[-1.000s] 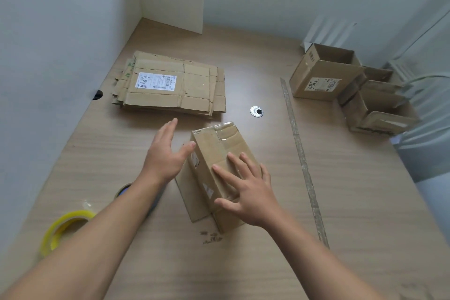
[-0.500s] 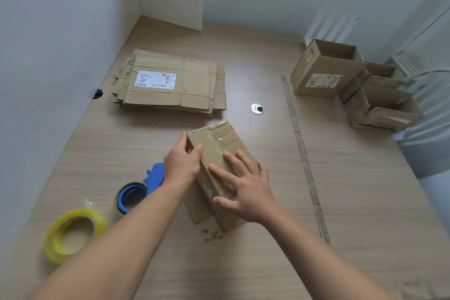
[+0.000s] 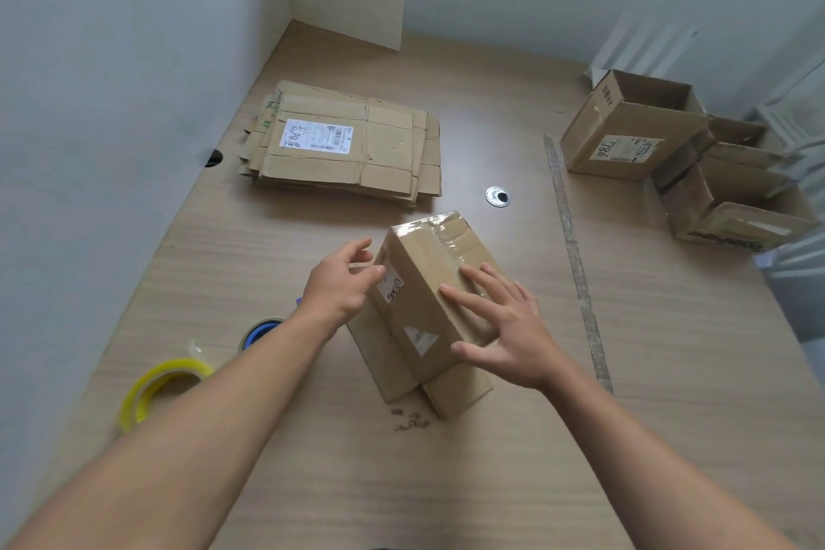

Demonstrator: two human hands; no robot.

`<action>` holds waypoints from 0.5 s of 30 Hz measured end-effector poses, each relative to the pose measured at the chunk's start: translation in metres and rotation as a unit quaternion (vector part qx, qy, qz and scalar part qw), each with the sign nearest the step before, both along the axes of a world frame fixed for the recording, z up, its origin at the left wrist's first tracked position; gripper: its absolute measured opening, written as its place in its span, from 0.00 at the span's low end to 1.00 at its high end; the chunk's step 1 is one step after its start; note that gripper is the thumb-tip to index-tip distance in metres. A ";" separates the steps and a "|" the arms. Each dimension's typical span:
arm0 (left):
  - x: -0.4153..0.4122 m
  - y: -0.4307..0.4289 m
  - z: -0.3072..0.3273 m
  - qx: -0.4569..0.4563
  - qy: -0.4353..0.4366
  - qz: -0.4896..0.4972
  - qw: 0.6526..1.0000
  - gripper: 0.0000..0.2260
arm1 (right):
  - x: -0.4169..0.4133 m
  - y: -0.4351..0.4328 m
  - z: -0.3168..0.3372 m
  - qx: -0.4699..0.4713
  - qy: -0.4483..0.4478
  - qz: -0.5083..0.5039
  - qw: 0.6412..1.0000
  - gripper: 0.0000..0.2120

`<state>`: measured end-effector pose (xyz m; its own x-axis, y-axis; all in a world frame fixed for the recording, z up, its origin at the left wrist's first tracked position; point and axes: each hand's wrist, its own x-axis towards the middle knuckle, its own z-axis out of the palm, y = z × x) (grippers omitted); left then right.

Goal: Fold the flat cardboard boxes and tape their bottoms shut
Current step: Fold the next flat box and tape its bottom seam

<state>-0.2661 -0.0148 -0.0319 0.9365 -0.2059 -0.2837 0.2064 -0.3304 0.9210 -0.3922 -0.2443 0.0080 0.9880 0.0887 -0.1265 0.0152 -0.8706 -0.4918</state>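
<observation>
Cardboard box (image 3: 428, 308), folded into shape, sits in the middle of the wooden table (image 3: 446, 482), with glossy clear tape across its far end and loose flaps splayed against the table at its near end. The right hand (image 3: 504, 326) lies flat on the box's upper face, fingers straight and spread, thumb out along the near edge. The left hand (image 3: 339, 286) is just beside the box's left side, fingers loosely curled and gripping nothing, its thumb tip at the edge near a small white label; whether it touches is hard to tell. Further back on the left lies a stack of flat cardboard boxes (image 3: 348, 143), the top one carrying a printed shipping label. A yellow tape roll (image 3: 165, 389) and a blue tape dispenser (image 3: 263, 328) rest on the table to the left, the dispenser partly hidden by the left forearm. Several assembled open boxes (image 3: 625, 130) stand grouped at the far right, and a round metal cable grommet (image 3: 497, 196) is set into the table beyond the box.
</observation>
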 end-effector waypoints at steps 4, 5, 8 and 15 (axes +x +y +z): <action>-0.002 -0.011 0.005 0.034 -0.063 -0.028 0.997 0.24 | -0.006 -0.005 0.005 0.038 0.001 -0.008 0.999 0.32; -0.002 -0.013 0.007 0.025 -0.067 -0.022 0.997 0.23 | -0.008 -0.006 0.005 0.044 -0.002 -0.009 0.999 0.32; -0.002 -0.020 0.012 0.032 -0.096 -0.018 0.995 0.17 | -0.015 -0.006 0.004 0.046 -0.014 -0.007 0.999 0.33; -0.004 -0.025 0.016 0.105 -0.195 -0.012 0.975 0.10 | -0.017 -0.004 0.002 0.036 -0.016 -0.012 0.999 0.33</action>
<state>-0.2699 -0.0401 -0.0155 0.9770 -0.2059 0.0550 -0.1568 -0.5199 0.8397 -0.4088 -0.2484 0.0101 0.9933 0.0724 -0.0895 0.0108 -0.8328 -0.5535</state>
